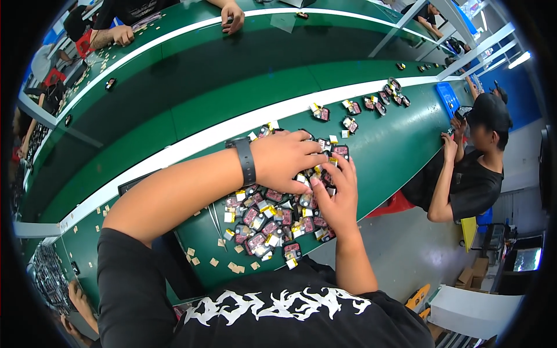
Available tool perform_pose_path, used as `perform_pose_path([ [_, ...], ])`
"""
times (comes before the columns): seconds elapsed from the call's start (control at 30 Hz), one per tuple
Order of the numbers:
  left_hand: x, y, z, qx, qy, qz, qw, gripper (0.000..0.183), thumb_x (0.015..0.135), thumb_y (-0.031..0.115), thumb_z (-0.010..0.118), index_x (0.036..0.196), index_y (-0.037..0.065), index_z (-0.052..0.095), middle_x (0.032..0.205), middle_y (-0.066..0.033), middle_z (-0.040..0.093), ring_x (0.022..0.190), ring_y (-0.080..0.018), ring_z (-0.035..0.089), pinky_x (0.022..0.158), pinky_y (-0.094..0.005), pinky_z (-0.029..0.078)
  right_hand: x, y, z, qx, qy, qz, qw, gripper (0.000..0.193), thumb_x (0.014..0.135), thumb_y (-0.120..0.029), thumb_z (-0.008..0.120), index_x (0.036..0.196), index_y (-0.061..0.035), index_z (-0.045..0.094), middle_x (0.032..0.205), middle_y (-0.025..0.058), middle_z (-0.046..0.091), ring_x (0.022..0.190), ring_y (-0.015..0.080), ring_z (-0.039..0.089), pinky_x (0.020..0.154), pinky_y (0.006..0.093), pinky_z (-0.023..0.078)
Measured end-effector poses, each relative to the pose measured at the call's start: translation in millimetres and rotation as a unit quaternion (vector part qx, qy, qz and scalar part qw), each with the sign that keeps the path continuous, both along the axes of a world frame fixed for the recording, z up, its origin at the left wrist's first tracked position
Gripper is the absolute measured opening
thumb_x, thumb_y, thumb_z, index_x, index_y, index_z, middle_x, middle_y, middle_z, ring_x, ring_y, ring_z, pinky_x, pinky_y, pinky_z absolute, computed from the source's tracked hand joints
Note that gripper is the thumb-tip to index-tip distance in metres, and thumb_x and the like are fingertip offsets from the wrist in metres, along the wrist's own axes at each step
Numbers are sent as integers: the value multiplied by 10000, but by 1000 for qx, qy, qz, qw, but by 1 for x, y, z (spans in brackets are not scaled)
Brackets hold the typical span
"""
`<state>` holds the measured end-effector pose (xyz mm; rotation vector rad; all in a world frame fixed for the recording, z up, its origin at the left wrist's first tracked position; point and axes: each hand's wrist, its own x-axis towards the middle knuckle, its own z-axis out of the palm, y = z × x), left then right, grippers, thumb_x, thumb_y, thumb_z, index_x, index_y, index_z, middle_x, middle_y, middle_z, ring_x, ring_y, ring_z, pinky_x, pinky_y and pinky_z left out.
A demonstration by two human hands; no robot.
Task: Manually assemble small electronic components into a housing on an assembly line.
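Note:
A heap of small black plastic housings [255, 217] with reddish circuit boards and silver, yellow-taped battery cells is piled on the green bench in front of me. Over the far side of the heap lies my left hand [287, 161], palm down, fingers spread; its wrist wears a dark watch [246, 162]. Against the right side of the pile rests my right hand [339, 200], fingers apart and slightly bent, fingertips close to those of my left. Some housings under both palms are hidden. Neither hand shows a firm hold on a single piece.
Metal tweezers [217, 225] lie left of the heap, near scattered beige squares [234, 267]. More housings [350, 124] run along the green bench [400, 124] toward a blue tray [448, 100]. A seated co-worker [473, 168] handles something at right. Others' hands [232, 18] rest across the conveyor.

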<state>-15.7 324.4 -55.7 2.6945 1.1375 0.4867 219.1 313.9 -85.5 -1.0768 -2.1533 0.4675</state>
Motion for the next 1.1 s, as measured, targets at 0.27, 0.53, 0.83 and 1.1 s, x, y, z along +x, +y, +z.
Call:
perform_pose_path([
  [0.27,-24,-7,9,4,-62,-9,998,697,846,450,782,1405,71,609,1443,-170,582,1362,-421,520,1120,-529,450,9,-9,8,-13,-18,60,998,583,910,-294,772,1421,-79,591,1577,313,390,1443,551,374,1226,633,240],
  [0.53,-29,37,6,-28,-30,94,995,782,937,517,702,1577,150,442,1641,-226,366,1487,-515,336,1237,-575,285,67,-55,9,-62,-71,138,986,814,852,-643,750,1453,-118,592,1655,297,263,1501,604,208,1188,671,259],
  [0.83,-11,92,9,-185,-46,47,981,732,997,494,626,1582,98,438,1644,-235,378,1517,-519,297,1263,-561,226,8,-76,-5,-1,-109,173,979,777,906,-723,619,1559,-323,488,1667,259,266,1544,541,121,1157,781,-11],
  [1.1,-25,55,16,-155,13,44,987,711,969,493,654,1546,107,500,1615,-221,432,1468,-554,360,1234,-591,274,94,178,25,137,-72,-69,985,586,927,-415,746,1448,-198,588,1619,221,376,1468,554,340,1179,696,273],
])
